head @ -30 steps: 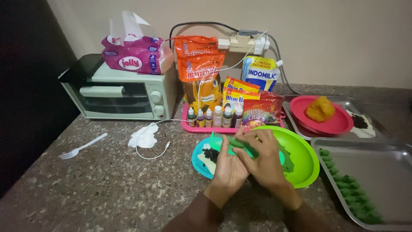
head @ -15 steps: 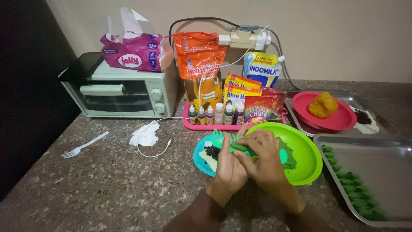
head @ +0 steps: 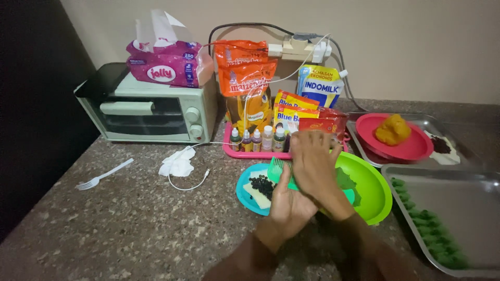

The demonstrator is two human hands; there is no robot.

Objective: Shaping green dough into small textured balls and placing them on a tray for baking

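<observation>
**A:** Stone counter [head: 130, 229] first, then one pale green toaster oven [head: 151, 112] far left. What else is big?

**B:** Two steel trays. The near tray [head: 469, 203] is at the right edge, and the far tray [head: 435, 125] is behind it. Next come one green bowl [head: 372, 195], one red plate [head: 411, 148] and one blue plate [head: 242, 190].

**A:** And the hands?

**B:** They are in the middle, over the gap between the blue plate and the bowl. The left hand [head: 286, 200] lies palm up and the right hand [head: 312, 161] is pressed flat on top of it. I cannot tell what sits between the palms. One green fork [head: 276, 169] pokes out at their left side, but its grip is hidden.

**A:** How far along does it look?

**B:** Partway, I'd judge. A row of small green pieces [head: 429, 229] already lines the near tray's left edge, roughly ten, though they blur together. Most of that tray is bare. Green dough [head: 346, 182] remains in the bowl, and one orange lump [head: 393, 129] sits whole on the red plate.

**A:** Smaller things?

**B:** Five little bottles [head: 256, 139] stand in the pink tray [head: 250, 153]. One white fork [head: 101, 177] lies at the left.
</observation>
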